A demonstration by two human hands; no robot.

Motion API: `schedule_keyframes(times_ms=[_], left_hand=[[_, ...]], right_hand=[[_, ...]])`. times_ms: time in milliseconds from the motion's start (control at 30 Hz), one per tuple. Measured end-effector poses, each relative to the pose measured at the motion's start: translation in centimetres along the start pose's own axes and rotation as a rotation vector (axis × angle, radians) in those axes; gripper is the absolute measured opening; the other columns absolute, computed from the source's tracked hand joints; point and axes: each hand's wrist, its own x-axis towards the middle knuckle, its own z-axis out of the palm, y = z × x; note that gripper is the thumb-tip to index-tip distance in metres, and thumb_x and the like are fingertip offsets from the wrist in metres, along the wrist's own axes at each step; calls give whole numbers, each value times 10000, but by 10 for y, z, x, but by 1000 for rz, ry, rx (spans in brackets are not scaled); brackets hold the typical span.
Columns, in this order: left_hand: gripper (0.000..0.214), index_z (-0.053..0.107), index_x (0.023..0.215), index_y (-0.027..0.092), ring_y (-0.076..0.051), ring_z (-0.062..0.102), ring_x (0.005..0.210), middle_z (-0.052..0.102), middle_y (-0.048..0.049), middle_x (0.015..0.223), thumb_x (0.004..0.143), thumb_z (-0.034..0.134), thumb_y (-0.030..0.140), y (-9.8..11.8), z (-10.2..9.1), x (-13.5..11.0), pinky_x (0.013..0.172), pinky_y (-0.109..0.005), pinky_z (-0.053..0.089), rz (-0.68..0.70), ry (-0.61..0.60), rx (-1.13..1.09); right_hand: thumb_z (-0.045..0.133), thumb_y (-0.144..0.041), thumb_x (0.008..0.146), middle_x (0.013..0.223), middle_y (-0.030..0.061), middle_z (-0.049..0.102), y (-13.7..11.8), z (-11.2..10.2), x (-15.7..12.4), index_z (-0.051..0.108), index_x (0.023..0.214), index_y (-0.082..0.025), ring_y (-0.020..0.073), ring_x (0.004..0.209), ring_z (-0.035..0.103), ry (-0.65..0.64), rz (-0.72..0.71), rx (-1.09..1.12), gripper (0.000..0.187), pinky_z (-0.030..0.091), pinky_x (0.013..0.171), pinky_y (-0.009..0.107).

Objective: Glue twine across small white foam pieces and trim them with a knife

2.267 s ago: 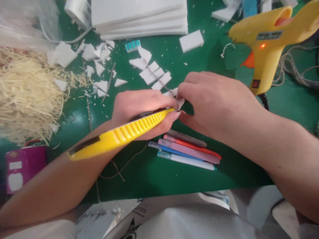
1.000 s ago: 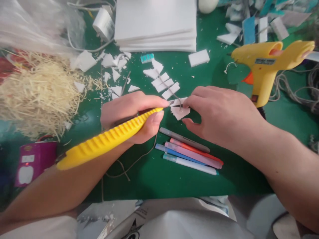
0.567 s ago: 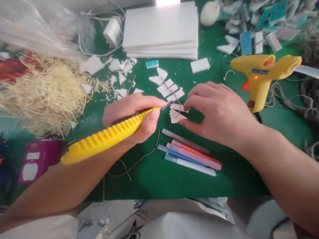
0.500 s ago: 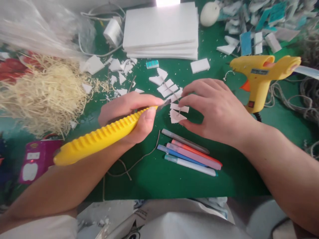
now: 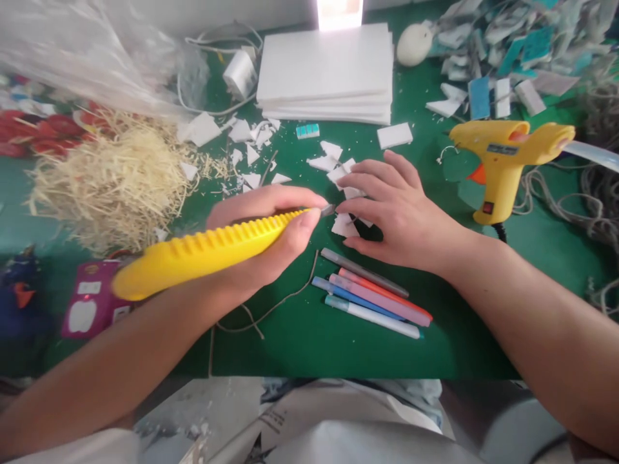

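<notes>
Head view: left hand point(image 5: 280, 254) closed round yellow utility knife point(image 5: 217, 254), blade point(image 5: 328, 210) just beside right hand point(image 5: 391, 212), which splays half-open over white foam pieces point(image 5: 344, 225) on green table point(image 5: 290, 354); grip unclear. Looks like foam arranging or trimming; next cut calls for fingers clear. Plastic bag point(image 5: 111, 64), left: contents unreadable.

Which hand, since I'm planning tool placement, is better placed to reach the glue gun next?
The right hand, probably: it is nearer the glue gun and holds no visible tool; the left hand grips the yellow cutter.
</notes>
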Motion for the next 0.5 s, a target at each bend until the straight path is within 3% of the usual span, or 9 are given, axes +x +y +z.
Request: schedule_keyframes(times_ms=[100, 267, 500], left_hand=[[177, 845, 1017, 264, -162, 839, 850, 890, 22, 989, 1038, 678, 317, -7, 7, -1, 794, -248, 677, 104, -39, 11], [163, 831, 1025, 298, -166, 819, 789, 877, 38, 935, 1044, 671, 324, -16, 13, 0, 739, -272, 673, 177, -133, 24], [163, 813, 1025, 334, -179, 840, 864, 879, 52, 990, 1051, 653, 324, -17, 10, 3, 807, -282, 693, 135, -201, 31]], right_hand=[[753, -394, 958, 1510, 82, 715, 3, 3, -1, 761, 1195, -289, 370, 1507, 574, 2, 12, -7, 259, 305, 1369, 730], [759, -405, 968, 1499, 73, 717, 6, 3, -1, 764, 1200, -306, 372, 1501, 569, -12, -1, 11, 253, 288, 1367, 750], [749, -389, 977, 1458, 88, 744, 4, 0, 1, 790, 1164, -301, 400, 1510, 558, -47, 22, 62, 211, 301, 1335, 765]])
